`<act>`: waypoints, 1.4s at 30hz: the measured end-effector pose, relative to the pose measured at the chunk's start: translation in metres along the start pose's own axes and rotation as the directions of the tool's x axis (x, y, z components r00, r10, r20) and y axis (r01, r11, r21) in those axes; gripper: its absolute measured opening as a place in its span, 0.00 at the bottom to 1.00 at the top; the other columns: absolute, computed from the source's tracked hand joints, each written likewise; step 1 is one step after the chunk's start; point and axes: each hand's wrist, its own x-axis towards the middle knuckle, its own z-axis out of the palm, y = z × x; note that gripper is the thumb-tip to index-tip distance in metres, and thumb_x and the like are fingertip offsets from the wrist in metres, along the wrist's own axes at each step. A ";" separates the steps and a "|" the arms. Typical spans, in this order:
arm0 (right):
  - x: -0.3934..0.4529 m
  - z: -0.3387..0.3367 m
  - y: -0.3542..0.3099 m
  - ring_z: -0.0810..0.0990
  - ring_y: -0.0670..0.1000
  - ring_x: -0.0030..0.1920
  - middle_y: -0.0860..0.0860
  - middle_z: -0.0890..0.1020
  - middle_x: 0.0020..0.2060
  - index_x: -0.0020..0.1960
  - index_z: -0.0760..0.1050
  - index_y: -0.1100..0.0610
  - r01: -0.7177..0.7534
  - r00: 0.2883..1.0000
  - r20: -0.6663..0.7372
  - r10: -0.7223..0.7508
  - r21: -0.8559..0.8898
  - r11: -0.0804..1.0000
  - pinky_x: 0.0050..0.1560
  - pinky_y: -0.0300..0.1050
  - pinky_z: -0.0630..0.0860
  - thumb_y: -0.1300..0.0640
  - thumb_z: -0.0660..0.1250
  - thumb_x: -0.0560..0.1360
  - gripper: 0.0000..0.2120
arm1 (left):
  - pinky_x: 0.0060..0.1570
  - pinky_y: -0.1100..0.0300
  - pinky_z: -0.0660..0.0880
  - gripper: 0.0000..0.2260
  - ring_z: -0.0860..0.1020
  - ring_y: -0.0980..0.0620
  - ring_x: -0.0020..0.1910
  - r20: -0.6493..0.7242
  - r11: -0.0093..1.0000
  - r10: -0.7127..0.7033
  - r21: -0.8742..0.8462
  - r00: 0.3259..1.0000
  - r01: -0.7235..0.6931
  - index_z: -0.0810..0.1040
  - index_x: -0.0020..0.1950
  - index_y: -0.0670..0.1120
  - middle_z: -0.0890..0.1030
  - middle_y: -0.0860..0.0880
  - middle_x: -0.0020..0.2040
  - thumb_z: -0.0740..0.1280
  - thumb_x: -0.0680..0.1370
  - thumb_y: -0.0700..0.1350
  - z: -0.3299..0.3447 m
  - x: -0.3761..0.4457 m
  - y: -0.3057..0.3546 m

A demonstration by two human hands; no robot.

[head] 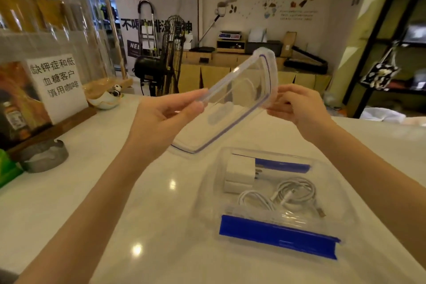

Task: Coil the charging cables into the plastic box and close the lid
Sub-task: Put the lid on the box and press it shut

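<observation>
- The person holds the clear lid [232,101] up in the air over the white counter [115,191], tilted steeply, its long axis running from low near the left up to the far right corner.
- The left hand [161,117] pinches the lid's left long edge, thumb and fingers closed on the rim.
- The right hand [297,104] grips the opposite edge, fingers curled tight on it.
- Below, nearer the right arm, the plastic box [276,198] sits open on the counter, its long axis slanting left to right, blue latches [276,235] folded out.
- Inside lie coiled white cables [292,193] and a white charger [239,175].
</observation>
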 end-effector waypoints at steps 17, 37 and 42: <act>-0.098 -0.077 0.055 0.80 0.45 0.43 0.47 0.81 0.43 0.54 0.77 0.58 -0.084 0.980 -0.189 0.062 -0.114 0.990 0.34 0.35 0.77 0.58 0.68 0.71 0.12 | 0.51 0.66 0.74 0.11 0.73 0.59 0.55 0.620 0.906 0.202 0.175 0.758 -0.385 0.80 0.53 0.55 0.78 0.57 0.55 0.69 0.71 0.46 0.070 -0.056 -0.016; -0.105 -0.084 0.061 0.76 0.50 0.55 0.49 0.78 0.56 0.55 0.76 0.50 -0.021 0.991 -0.127 -0.047 -0.486 0.874 0.54 0.50 0.76 0.51 0.67 0.71 0.12 | 0.57 0.65 0.72 0.16 0.75 0.64 0.58 0.485 0.914 0.154 0.260 0.861 -0.311 0.80 0.54 0.53 0.78 0.59 0.57 0.67 0.68 0.55 0.068 -0.075 -0.028; -0.131 -0.075 0.041 0.75 0.43 0.55 0.46 0.79 0.54 0.54 0.77 0.50 0.391 0.902 0.107 -0.417 -0.612 0.688 0.56 0.44 0.75 0.48 0.64 0.73 0.11 | 0.57 0.65 0.72 0.19 0.74 0.64 0.58 0.486 0.904 0.168 0.272 0.858 -0.331 0.80 0.54 0.51 0.78 0.58 0.56 0.68 0.66 0.57 0.067 -0.075 -0.025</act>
